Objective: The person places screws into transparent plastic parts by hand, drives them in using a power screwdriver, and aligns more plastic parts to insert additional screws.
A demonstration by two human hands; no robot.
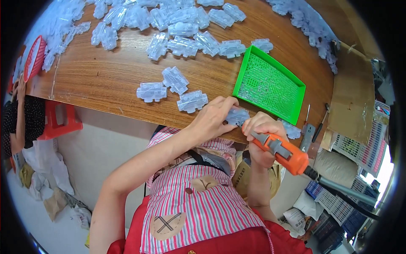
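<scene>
My left hand [218,114] pinches a clear plastic housing [237,117] against the table's near edge. My right hand [263,129] is wrapped round an orange electric screwdriver [287,155], a cable trailing from its back end. Its tip points at the right end of the housing; the contact itself is hidden by my fingers. A bright green tray [243,70] with many small metal pieces, likely screws, stands just beyond both hands. Left of my left hand lie three similar housings, the closest being a clear one [192,101]. Another clear piece [290,129] is partly hidden behind my right hand.
Several clear housings [183,46] are spread across the far part of the wooden table [105,84], with heaps at both back corners. Hand tools [320,122] lie at the right. A cardboard sheet [353,101] borders that side. At far left, another person's arm touches a red basket [35,59].
</scene>
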